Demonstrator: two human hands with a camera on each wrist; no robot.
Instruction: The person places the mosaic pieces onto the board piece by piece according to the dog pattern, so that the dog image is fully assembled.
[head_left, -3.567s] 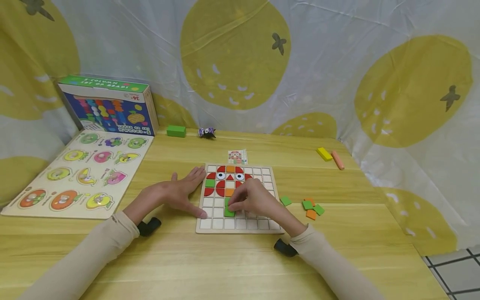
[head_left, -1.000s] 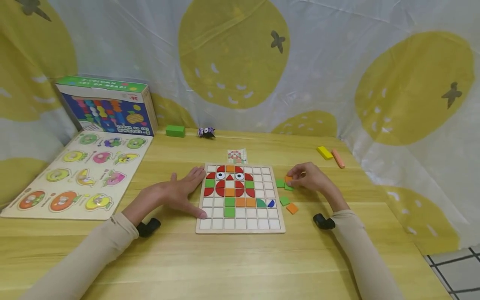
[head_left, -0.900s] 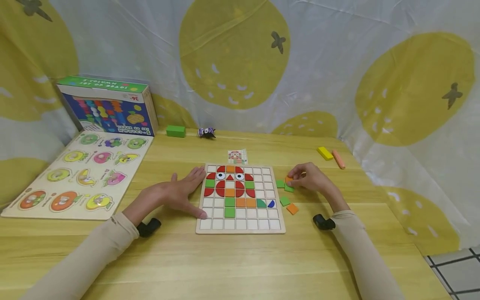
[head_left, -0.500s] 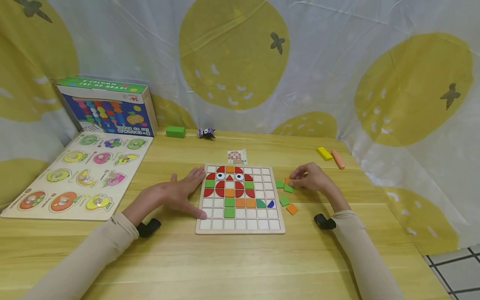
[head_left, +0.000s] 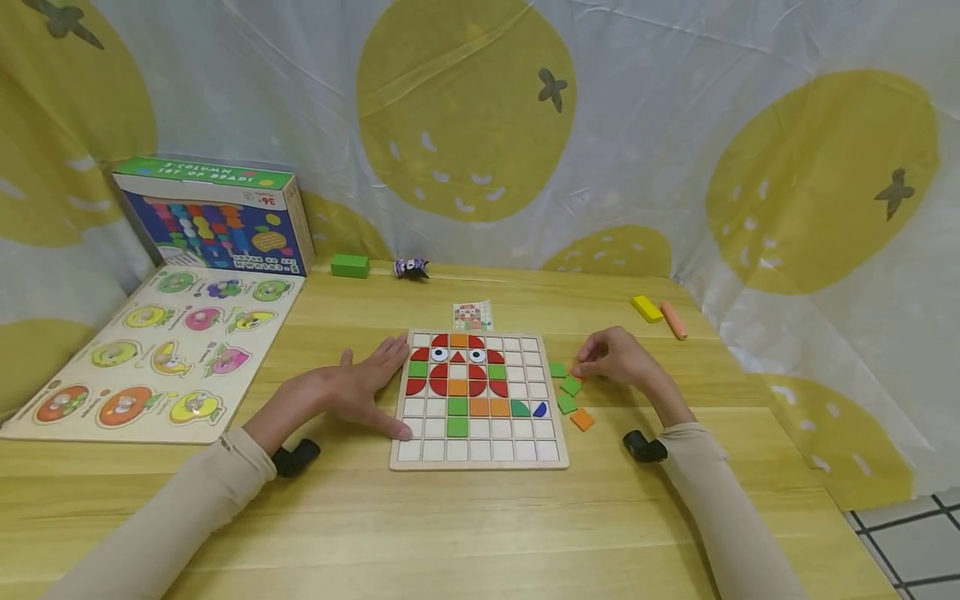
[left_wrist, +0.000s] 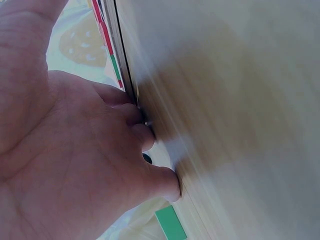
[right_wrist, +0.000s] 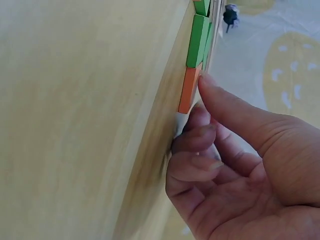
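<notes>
My left hand (head_left: 352,387) lies flat, fingers spread, against the left edge of the grid board (head_left: 480,454) — it keeps the frame from sliding. On the board, the owl pattern is part filled. My right hand (head_left: 615,358) is right of the board, fingers curled, thumb and forefinger touching the orange tile (right_wrist: 189,90) beside the green tiles (head_left: 567,394). Best approach, I judge: pinch by the edges — lift clear before carrying.

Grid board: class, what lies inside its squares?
The grid board holds red, green, orange and blue tiles with two eye pieces; its bottom rows stay bare. The left hand covers part of its edge.
</notes>
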